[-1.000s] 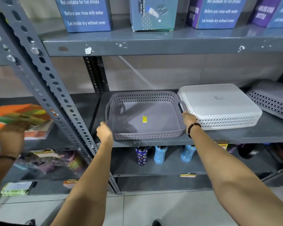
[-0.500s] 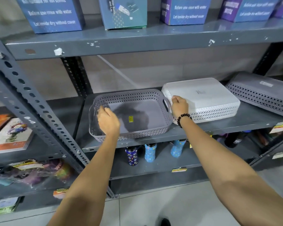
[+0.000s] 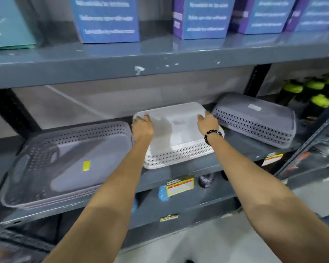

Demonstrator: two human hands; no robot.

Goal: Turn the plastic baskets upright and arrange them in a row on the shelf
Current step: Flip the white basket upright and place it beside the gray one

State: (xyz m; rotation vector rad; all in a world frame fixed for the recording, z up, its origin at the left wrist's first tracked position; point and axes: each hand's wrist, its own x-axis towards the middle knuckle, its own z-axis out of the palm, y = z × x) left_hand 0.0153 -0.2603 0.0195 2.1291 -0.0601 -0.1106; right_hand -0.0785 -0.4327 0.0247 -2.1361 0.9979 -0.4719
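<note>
Both hands had left the upright grey perforated plastic basket [image 3: 65,164], now outboard of my left hand [image 3: 142,126]. Left and right hand [image 3: 207,122] lay spread, unclenched, on the overturned white perforated plastic basket [image 3: 179,137] mid-shelf [image 3: 235,160]: second flip due.

The white basket [image 3: 180,133] is flanked closely by an upright grey basket [image 3: 68,164] on its left and an overturned grey basket [image 3: 254,120] on its right; side gaps are narrow. The upper shelf [image 3: 160,59] limits overhead clearance. The shelf front edge [image 3: 198,168] is open for approach.
</note>
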